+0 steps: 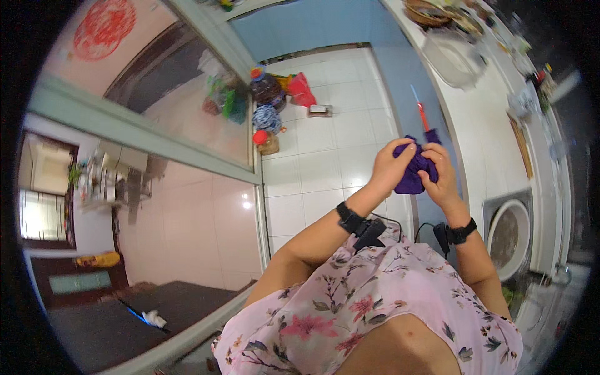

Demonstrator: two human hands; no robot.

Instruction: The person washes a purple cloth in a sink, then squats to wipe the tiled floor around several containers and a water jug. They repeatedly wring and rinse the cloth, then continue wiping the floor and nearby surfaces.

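A bunched dark purple cloth is held in front of me between both hands. My left hand grips its left side, with the thumb lying over the top. On the other side my right hand pinches it between thumb and curled fingers. The folds hide some of my fingertips. A second purple piece shows just beyond my right fingers; whether it joins the cloth I cannot tell. Past it, a narrow red-orange object stands out against the blue cabinet front. Black straps with small devices sit on both wrists.
On my right runs a white countertop with a clear plastic tub, a wicker basket and a round white basin in the sink. Bottles, including a large dark one, stand on the tiled floor beside a glass sliding door.
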